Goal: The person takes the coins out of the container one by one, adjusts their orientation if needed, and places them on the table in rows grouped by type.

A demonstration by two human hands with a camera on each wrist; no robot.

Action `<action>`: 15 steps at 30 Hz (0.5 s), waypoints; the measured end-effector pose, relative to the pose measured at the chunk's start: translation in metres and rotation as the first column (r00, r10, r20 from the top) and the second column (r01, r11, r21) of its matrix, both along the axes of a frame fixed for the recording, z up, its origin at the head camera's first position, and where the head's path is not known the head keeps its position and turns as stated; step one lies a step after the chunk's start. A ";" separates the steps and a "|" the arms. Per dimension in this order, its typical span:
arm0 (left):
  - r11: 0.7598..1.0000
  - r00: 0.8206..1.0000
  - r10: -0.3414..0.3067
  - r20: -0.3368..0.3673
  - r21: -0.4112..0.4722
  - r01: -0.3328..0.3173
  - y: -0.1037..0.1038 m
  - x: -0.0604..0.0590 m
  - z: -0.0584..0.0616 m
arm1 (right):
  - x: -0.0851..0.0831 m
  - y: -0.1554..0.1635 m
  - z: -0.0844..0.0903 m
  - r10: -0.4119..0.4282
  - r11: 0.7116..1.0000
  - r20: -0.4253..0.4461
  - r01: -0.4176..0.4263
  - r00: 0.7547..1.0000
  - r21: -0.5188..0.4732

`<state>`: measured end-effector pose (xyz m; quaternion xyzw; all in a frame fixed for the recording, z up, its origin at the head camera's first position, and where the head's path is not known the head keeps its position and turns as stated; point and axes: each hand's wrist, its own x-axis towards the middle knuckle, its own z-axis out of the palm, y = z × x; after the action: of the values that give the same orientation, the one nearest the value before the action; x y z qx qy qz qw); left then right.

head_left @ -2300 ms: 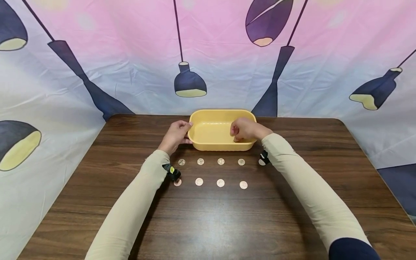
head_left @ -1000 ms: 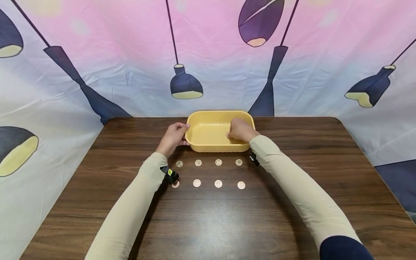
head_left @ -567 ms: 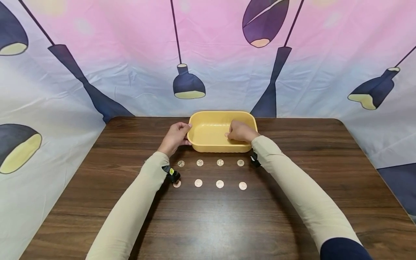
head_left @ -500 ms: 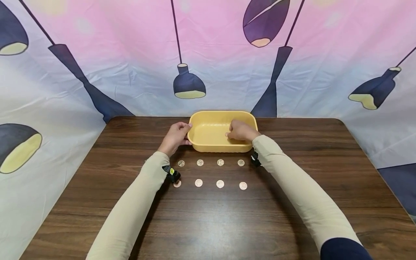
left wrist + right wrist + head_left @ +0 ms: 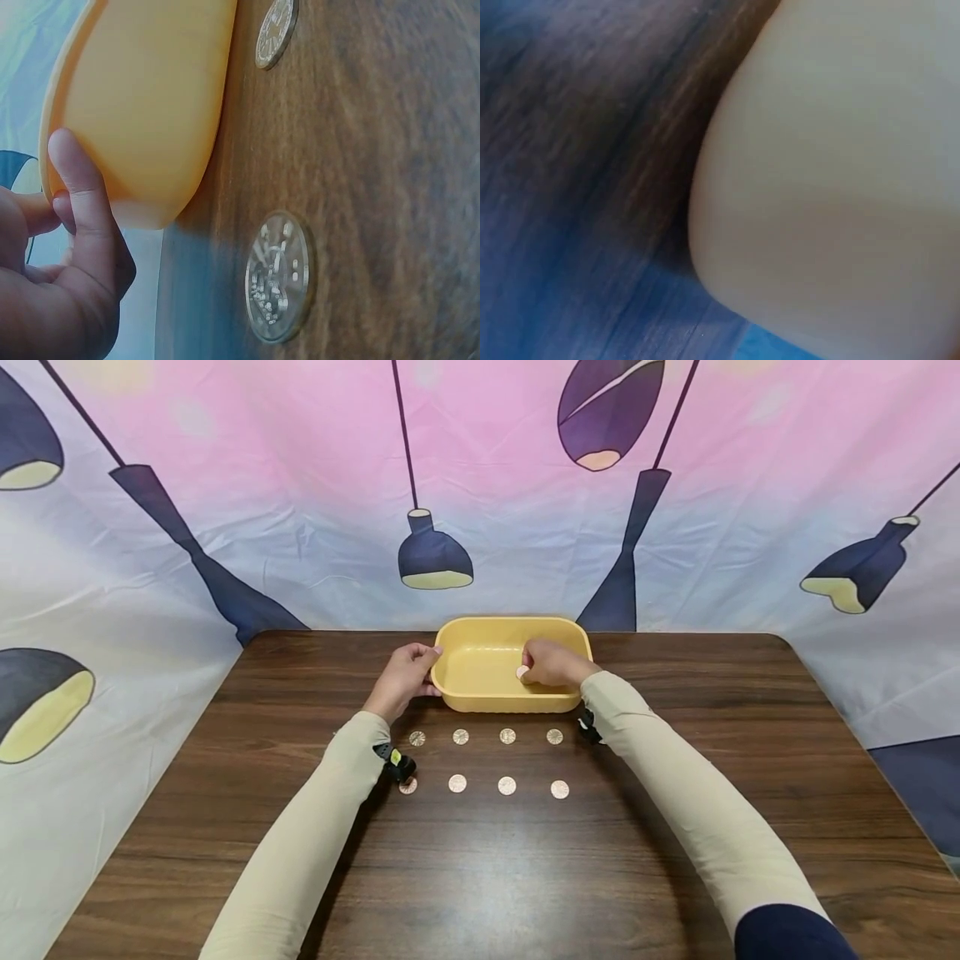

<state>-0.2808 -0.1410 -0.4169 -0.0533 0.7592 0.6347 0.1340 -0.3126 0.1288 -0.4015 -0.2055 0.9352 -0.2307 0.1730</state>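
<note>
Wooden table [image 5: 675, 760], patterned cloth backdrop [image 5: 300, 485] behind it. Yellow tub [image 5: 480, 689] sits at the table's far middle. Left hand [image 5: 401, 677] grips the tub's left rim, thumb curled over the wall. Right hand [image 5: 551, 664] is over the tub's inside, fingertips pinching one coin [image 5: 522, 672]. Eight coins [image 5: 507, 785] lie in two rows of four just before the tub.

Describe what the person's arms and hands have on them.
Both arms wear long, close-fitting beige sleeves down to the wrists. A small black camera sits at the left wrist and the right wrist. A dark navy sleeve covers the right upper arm. Both hands are bare.
</note>
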 end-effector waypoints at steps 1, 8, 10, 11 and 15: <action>1.000 1.000 0.002 0.002 0.004 -0.002 0.000 0.000 -0.001 | 0.000 0.000 -0.001 -0.001 1.000 0.000 0.001 1.000 -0.021; 1.000 1.000 -0.001 -0.009 0.008 0.001 0.000 0.001 -0.001 | 0.006 0.002 -0.005 -0.061 0.987 -0.047 0.053 0.997 -0.154; 1.000 1.000 0.000 -0.012 0.010 0.000 0.000 0.001 0.000 | 0.007 0.003 -0.004 -0.089 0.979 -0.066 0.075 0.994 -0.192; 1.000 1.000 -0.001 -0.012 0.009 0.001 0.001 0.001 0.001 | 0.007 0.004 -0.002 -0.106 0.975 -0.080 0.087 0.991 -0.205; 1.000 1.000 -0.001 -0.013 0.003 0.002 0.000 0.003 0.003 | 0.012 0.008 0.010 -0.187 0.955 -0.133 0.148 0.973 -0.256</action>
<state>-0.2781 -0.1409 -0.4142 -0.0483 0.7591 0.6361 0.1295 -0.3011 0.1368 -0.3919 -0.1623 0.9243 -0.3413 0.0528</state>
